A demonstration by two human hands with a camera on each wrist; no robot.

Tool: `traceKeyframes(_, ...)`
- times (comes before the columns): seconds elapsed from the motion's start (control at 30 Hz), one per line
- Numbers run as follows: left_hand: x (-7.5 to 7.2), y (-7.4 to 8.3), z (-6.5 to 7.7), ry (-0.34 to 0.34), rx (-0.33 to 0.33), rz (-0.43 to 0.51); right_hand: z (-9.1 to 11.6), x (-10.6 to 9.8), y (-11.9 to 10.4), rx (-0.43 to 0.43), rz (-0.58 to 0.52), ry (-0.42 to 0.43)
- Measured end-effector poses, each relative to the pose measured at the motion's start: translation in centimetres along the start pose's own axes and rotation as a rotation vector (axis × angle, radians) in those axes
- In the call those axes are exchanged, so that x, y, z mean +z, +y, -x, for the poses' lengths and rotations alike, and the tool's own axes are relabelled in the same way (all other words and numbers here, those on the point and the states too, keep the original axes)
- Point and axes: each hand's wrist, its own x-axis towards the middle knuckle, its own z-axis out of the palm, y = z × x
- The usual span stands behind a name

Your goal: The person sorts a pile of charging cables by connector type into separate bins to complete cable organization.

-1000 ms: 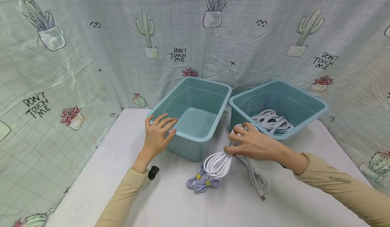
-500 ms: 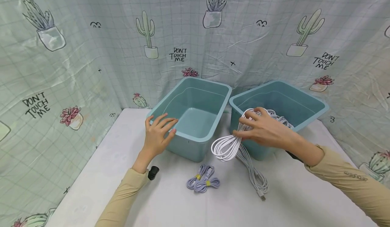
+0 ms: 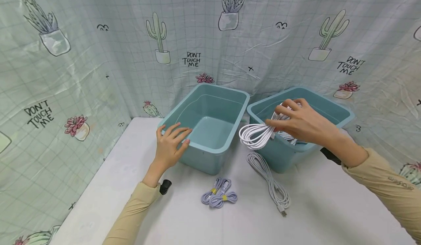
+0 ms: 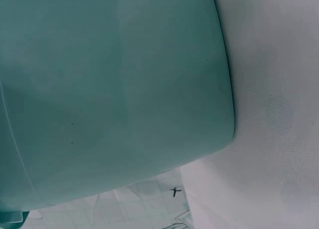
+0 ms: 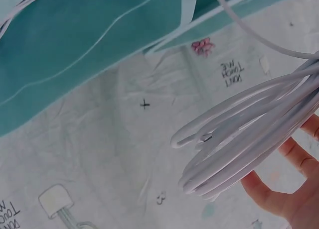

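My right hand [image 3: 297, 120] grips a coiled white cable [image 3: 256, 135] above the near rim of the right teal bin [image 3: 343, 115]. In the right wrist view the loops of that cable [image 5: 244, 134] stick out from the fingers [image 5: 299, 157]. White cable coils inside the right bin are mostly hidden behind the hand. At the left teal bin [image 3: 210, 131], my left hand [image 3: 169, 144] rests on the near left rim with its fingers spread and relaxed. The left wrist view shows only the outer wall [image 4: 119, 99] of this bin beside the white tabletop.
Two lilac cable bundles [image 3: 219, 193] with yellow ties lie on the white table [image 3: 184, 223] in front of the left bin. A long folded white cable [image 3: 269, 181] with a USB plug lies before the right bin. A printed curtain [image 3: 200, 29] hangs behind and around.
My right hand has lifted the coiled white cable up and to the right, from over the table to over the right bin's rim. The left hand has stayed in place.
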Motion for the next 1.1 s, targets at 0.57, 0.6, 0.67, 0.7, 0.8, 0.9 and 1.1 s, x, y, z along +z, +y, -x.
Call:
traceKeyframes(0.57, 0.0, 0.0, 0.1, 0.01, 0.001, 0.009, 1.3, -1.1, 4.9, 0.176, 0.009, 0.053)
traceKeyframes(0.6, 0.0, 0.0, 0.1, 0.01, 0.001, 0.009, 1.4, -0.9, 5.2, 0.185, 0.015, 0.048)
traceKeyframes(0.67, 0.1, -0.1, 0.1, 0.012, 0.002, 0.01, 1.7, -0.8, 5.7, 0.196, 0.029, 0.045)
traceKeyframes(0.7, 0.0, -0.1, 0.1, 0.012, 0.002, 0.01, 1.9, -0.7, 5.9, 0.201, 0.036, 0.046)
traceKeyframes(0.8, 0.0, -0.1, 0.1, 0.012, 0.002, 0.01, 2.3, -0.4, 6.7, 0.198, 0.073, 0.055)
traceKeyframes(0.9, 0.0, -0.1, 0.1, 0.01, 0.002, 0.01, 2.7, -0.2, 7.5, 0.203, 0.089, 0.055)
traceKeyframes(1.1, 0.0, 0.0, 0.1, 0.003, 0.0, 0.003, 3.3, 0.2, 8.7, 0.216, 0.1, -0.017)
